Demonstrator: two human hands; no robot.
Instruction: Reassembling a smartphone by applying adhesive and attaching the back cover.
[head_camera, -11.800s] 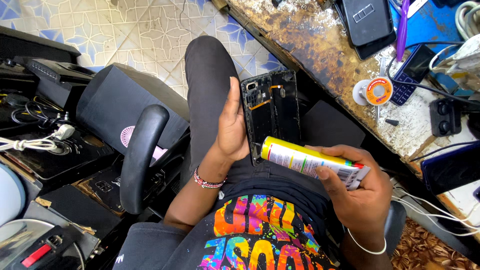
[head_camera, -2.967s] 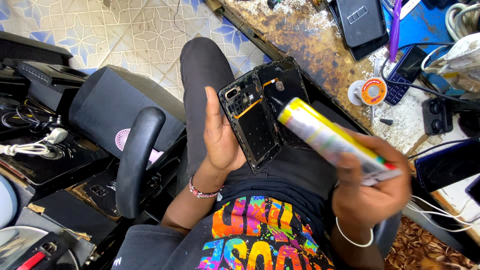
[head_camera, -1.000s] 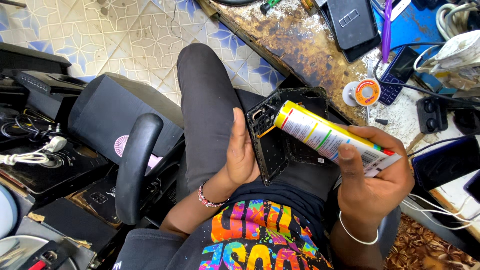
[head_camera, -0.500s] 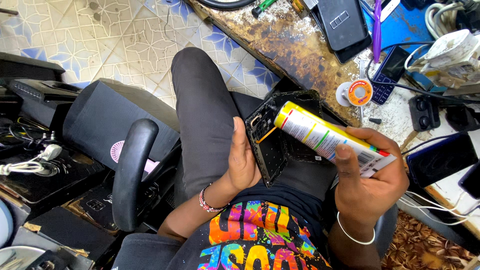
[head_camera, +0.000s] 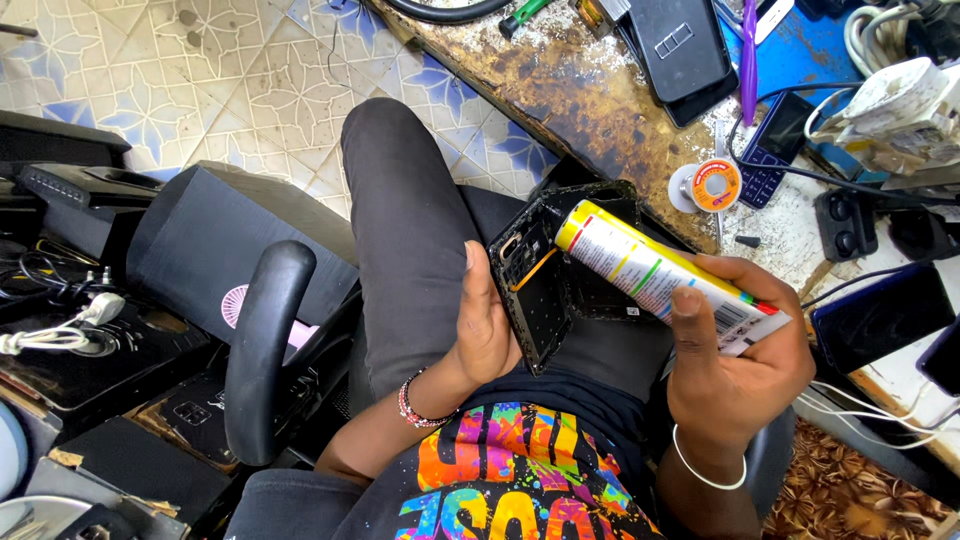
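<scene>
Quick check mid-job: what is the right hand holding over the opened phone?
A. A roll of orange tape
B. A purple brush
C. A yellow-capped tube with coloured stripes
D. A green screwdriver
C: the right hand grips a yellow-capped tube, its capped end pointed into the opened phone frame that the left hand holds.
</scene>
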